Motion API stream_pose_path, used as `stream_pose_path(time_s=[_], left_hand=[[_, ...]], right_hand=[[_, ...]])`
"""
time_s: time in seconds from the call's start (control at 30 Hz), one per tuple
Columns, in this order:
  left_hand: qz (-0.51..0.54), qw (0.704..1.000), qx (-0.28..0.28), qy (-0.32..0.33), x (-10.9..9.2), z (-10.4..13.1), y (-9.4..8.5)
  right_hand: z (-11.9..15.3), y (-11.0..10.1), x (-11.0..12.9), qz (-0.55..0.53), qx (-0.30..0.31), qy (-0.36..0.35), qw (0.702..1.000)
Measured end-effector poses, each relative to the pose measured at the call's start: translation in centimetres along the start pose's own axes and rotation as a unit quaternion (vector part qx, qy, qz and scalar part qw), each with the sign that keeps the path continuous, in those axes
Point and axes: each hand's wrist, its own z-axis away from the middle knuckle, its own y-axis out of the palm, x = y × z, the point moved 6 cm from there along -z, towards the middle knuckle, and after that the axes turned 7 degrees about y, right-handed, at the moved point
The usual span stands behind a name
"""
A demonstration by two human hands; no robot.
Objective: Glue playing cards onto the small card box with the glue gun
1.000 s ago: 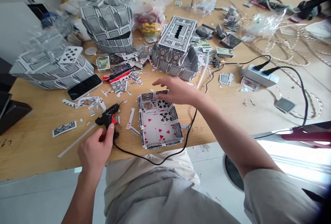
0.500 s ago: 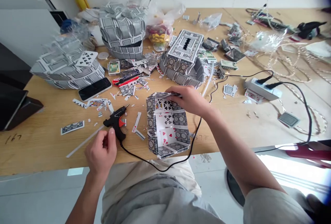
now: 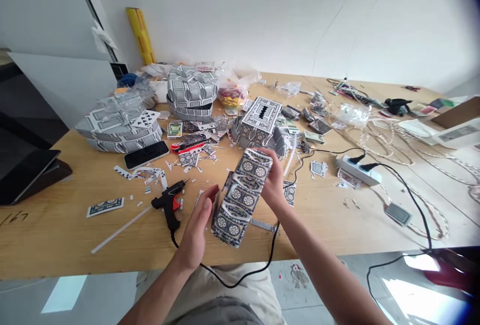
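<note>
A box made of playing cards [image 3: 242, 200] is tipped up above the table's front, one patterned side facing me. My right hand [image 3: 274, 177] grips it from behind on the right, most of the fingers hidden by the box. My left hand [image 3: 197, 227] is open beside the box's left side, fingers stretched out; whether they touch it I cannot tell. Left of that hand lies a black hot glue gun [image 3: 169, 205] with a red trigger, its cord running below both hands. A thin card strip [image 3: 263, 225] and a loose card [image 3: 289, 192] lie right of the box.
Card-covered baskets [image 3: 120, 125] stand at the back left. Behind my hands is another card box [image 3: 262, 115] in a card tray. A phone [image 3: 147, 155], a red utility knife [image 3: 189, 147], card scraps and a glue stick [image 3: 122, 229] lie leftward. A power strip [image 3: 358, 170] with cords sits right.
The box has been lifted and turned from showing its inside to showing a patterned side. My left hand has moved right from beside the glue gun to the box. The view has tilted up.
</note>
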Motion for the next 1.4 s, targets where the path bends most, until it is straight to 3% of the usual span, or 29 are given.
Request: stream_pose_path(time_s=[0.17,0.27,0.4,0.57,0.67,0.73,0.83,0.93,1.03,1.17,1.4], left_hand=[[0.040,0.997,-0.042,-0.052,1.1,0.9,-0.7],[0.102,0.990,-0.046,-0.085,1.0,1.0,0.0],[0.122,0.980,-0.068,-0.140,0.5,0.7,0.7],[0.057,0.990,-0.102,-0.084,-0.6,0.4,-0.9],[-0.033,0.994,-0.100,-0.026,-1.5,0.2,-2.3],[-0.110,0.991,-0.081,0.004,-2.4,-0.2,-2.8],[-0.219,0.974,-0.045,0.046,-3.9,-0.9,-2.7],[-0.312,0.945,0.004,0.094,-5.3,-2.0,-2.0],[-0.388,0.909,0.043,0.144,-6.0,-3.2,-1.3],[-0.469,0.861,0.086,0.178,-5.5,-4.0,-0.6],[-0.560,0.800,0.145,0.160,-3.4,-3.6,0.5]], right_hand=[[0.9,-1.1,0.5,-0.012,-0.086,-0.039,0.995],[1.2,-1.2,0.1,-0.063,-0.116,0.004,0.991],[1.4,-0.8,-0.1,-0.024,-0.069,0.041,0.997],[1.8,-2.7,0.6,0.111,-0.040,-0.117,0.986],[2.0,-3.7,-0.2,0.173,0.060,-0.158,0.970],[2.0,-4.7,-1.3,0.159,0.116,-0.123,0.973],[2.4,-6.1,-3.2,0.083,0.148,0.014,0.986],[3.7,-6.9,-4.8,-0.010,0.134,0.179,0.975],[5.6,-7.3,-5.3,-0.060,0.108,0.272,0.954],[7.2,-7.1,-4.8,-0.041,0.117,0.275,0.953],[8.3,-6.4,-4.4,0.113,0.171,0.245,0.948]])
